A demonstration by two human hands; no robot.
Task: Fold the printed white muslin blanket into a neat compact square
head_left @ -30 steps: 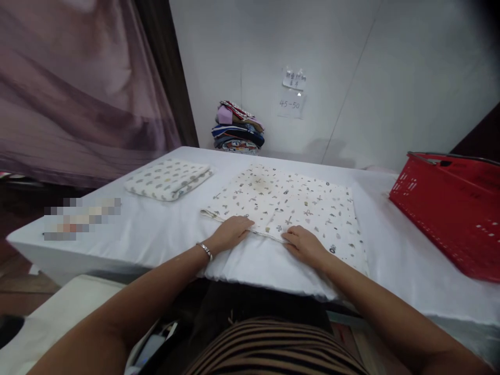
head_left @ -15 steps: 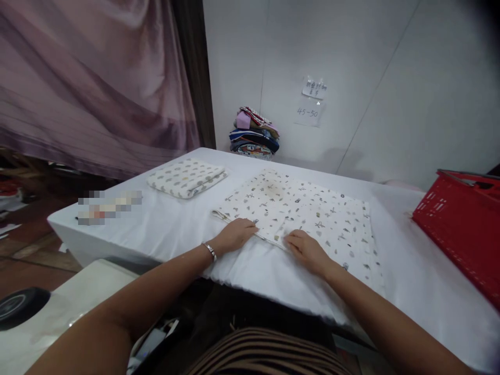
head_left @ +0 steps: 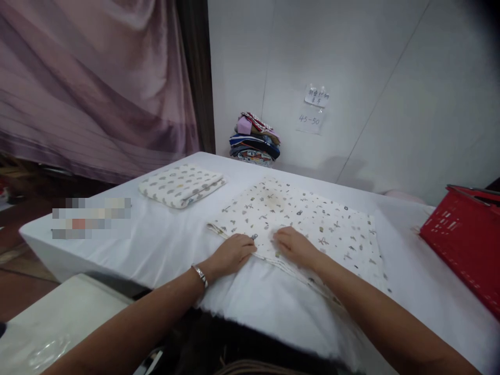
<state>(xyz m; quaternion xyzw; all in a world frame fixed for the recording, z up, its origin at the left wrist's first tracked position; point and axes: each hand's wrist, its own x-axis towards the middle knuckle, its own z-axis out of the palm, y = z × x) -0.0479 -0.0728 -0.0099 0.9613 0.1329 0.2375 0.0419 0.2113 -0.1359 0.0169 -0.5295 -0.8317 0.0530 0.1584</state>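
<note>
A white cotton cloth (head_left: 312, 221) printed with small grey and tan figures lies folded in layers on the white-covered table (head_left: 164, 234). At its near edge, close to the left corner, my left hand (head_left: 232, 253) is closed with the cloth's edge between thumb and fingers. My right hand (head_left: 295, 246) rests on the top layer, a little in from that edge. Its fingers are loosely bent, slightly blurred, and hold no fold that I can see. A silver bracelet (head_left: 200, 276) circles my left wrist. Part of the near edge is hidden under my right forearm.
A folded white blanket with grey shapes (head_left: 182, 185) lies at the back left. To the right stands a red plastic basket (head_left: 464, 234). Stacked folded fabrics (head_left: 254, 140) sit beyond the far edge, by the wall. A white surface (head_left: 66, 312) is at lower left.
My right hand has left the near edge and moved inward and left over the cloth. My left hand stays at the edge. The whole view has shifted slightly.
</note>
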